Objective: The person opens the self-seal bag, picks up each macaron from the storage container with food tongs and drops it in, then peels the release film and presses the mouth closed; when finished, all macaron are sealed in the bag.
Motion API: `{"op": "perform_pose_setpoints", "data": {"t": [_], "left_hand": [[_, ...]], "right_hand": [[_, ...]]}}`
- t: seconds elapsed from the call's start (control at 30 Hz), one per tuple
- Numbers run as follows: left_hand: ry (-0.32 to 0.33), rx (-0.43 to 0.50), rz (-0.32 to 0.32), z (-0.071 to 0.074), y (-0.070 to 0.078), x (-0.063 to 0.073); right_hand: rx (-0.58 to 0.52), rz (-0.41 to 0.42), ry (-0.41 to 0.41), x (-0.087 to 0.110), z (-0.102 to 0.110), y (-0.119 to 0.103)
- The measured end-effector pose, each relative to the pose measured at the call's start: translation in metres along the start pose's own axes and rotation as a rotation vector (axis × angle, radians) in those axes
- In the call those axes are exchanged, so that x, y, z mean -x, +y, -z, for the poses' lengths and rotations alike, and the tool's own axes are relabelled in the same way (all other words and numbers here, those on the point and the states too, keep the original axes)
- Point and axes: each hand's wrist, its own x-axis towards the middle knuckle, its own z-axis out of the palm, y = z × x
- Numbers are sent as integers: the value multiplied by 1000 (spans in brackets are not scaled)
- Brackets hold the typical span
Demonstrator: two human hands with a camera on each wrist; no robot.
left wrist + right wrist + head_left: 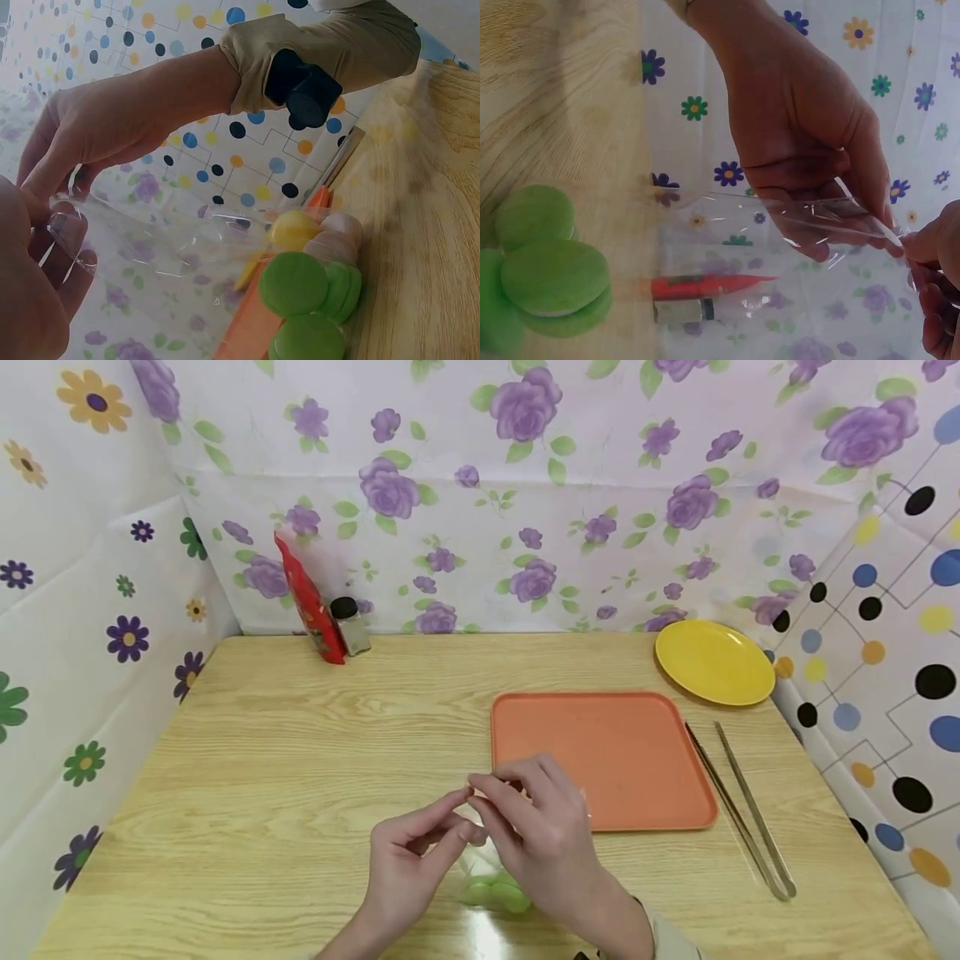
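Pale wood tabletop lies under, at near centre, a clear plastic bag of round green macarons, likely light, slippery, crushable and best held by the upper edge that left hand and right hand pinch with bent fingers, open room leftward, orange rectangular tray close right.

Left: tabletop is offering broad passage.
Centre: bag is obstructing.
Right: tray, tongs are blocking.
Back-left: packet, jar are standing.

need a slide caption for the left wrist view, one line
Left hand and right hand hold one end of a clear bag containing green, yellow and pale macaron-like rounds.
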Motion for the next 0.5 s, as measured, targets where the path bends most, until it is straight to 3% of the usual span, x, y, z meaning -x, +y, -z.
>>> {"op": "perform_pose_setpoints", "data": {"t": [0.27,0.5], "left_hand": [[-90,31,-36,2,-2,-5],[-95,-49,-60,0,1,-8]], "right_hand": [[-13,99,-47,-4,8,5],[56,169,-70,-8,15,7]]}}
